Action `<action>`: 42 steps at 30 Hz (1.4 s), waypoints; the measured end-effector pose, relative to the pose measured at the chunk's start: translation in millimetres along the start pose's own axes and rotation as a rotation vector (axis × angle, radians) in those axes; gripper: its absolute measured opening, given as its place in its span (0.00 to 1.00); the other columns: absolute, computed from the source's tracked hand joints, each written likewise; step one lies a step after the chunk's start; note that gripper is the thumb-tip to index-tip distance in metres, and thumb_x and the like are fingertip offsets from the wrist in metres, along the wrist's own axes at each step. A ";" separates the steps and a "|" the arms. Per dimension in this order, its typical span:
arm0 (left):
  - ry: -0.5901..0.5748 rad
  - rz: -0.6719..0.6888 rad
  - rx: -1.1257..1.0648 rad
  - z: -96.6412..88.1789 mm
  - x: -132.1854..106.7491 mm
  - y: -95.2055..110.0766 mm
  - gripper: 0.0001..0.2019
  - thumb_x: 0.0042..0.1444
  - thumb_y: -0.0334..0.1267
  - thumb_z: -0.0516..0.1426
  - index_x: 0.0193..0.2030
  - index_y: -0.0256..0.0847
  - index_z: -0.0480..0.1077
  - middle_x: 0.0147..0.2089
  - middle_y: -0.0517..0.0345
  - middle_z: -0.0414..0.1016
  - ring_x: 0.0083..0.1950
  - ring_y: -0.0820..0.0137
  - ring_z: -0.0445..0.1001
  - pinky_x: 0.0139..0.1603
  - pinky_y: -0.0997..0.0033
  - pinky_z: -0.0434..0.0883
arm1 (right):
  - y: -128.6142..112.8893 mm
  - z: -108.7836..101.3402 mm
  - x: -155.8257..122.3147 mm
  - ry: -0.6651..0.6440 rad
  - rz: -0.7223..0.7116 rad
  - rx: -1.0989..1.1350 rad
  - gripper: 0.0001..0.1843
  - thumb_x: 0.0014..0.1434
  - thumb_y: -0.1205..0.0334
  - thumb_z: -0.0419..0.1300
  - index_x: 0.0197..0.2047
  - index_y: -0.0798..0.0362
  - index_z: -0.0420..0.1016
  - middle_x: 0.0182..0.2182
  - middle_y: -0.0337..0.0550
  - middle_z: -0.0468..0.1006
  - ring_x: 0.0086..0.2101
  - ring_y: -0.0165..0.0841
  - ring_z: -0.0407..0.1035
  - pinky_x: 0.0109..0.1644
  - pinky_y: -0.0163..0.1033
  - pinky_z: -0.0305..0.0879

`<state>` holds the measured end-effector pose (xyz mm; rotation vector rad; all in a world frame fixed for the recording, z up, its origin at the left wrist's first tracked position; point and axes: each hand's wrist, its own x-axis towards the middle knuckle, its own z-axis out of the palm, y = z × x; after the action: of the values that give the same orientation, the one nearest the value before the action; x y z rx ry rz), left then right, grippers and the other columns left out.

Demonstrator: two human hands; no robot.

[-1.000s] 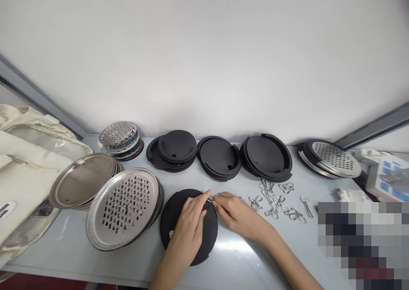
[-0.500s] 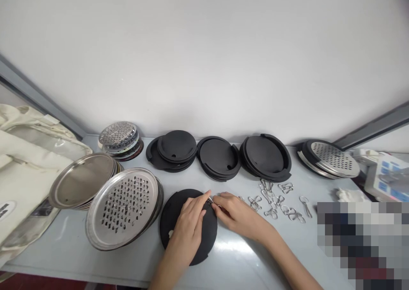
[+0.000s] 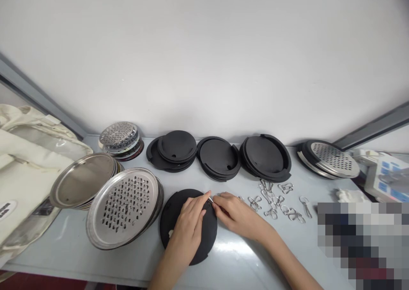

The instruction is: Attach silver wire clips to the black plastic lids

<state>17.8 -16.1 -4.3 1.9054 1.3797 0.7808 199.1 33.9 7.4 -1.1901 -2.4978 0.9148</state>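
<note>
A round black disc (image 3: 207, 245) lies on the table in front of me. My left hand (image 3: 190, 224) rests flat across it, fingers stretched out and lying side by side. At the disc's upper right edge, my right hand (image 3: 234, 213) pinches a small metal clip (image 3: 211, 200) between thumb and fingers. Its tip points at my left fingertips, and the rest is hidden in the right hand. Just right of that hand, several loose wire clips with rings (image 3: 271, 202) lie scattered.
Along the wall stand stacks of black discs (image 3: 219, 155). Left of me are a stack topped by a perforated metal grater plate (image 3: 126, 204), plain metal plates (image 3: 83, 181) and small graters (image 3: 118, 134). A cream bag (image 3: 28, 166) sits far left. More grater discs (image 3: 335, 158) lie right.
My right fingers have shifted very slightly around the metal clip. My left hand and the black disc stay in place.
</note>
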 end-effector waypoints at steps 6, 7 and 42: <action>0.013 -0.001 0.010 -1.2 0.3 2.0 0.21 0.67 0.31 0.42 0.65 0.48 0.56 0.59 0.55 0.69 0.59 0.66 0.66 0.58 0.59 0.67 | 0.1 0.6 0.4 0.008 0.008 0.014 0.13 0.65 0.67 0.46 0.27 0.52 0.57 0.25 0.38 0.66 0.26 0.31 0.61 0.32 0.36 0.58; 0.014 0.000 0.010 -1.3 0.3 2.2 0.21 0.67 0.31 0.42 0.65 0.48 0.56 0.59 0.55 0.69 0.59 0.66 0.66 0.58 0.59 0.67 | 0.0 0.6 0.6 0.007 0.008 0.014 0.13 0.65 0.67 0.46 0.27 0.52 0.57 0.25 0.38 0.66 0.26 0.30 0.61 0.32 0.36 0.58; 0.056 0.052 0.052 0.5 0.5 -0.2 0.22 0.66 0.29 0.43 0.65 0.49 0.57 0.61 0.54 0.68 0.60 0.65 0.67 0.58 0.58 0.69 | -3.8 -0.1 1.4 0.015 -0.015 -0.002 0.14 0.66 0.68 0.45 0.28 0.53 0.61 0.25 0.40 0.69 0.29 0.33 0.64 0.37 0.38 0.61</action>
<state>18.2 -15.6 -4.6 1.9806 1.4019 0.8369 195.9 33.1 9.7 -1.1733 -2.4933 0.8965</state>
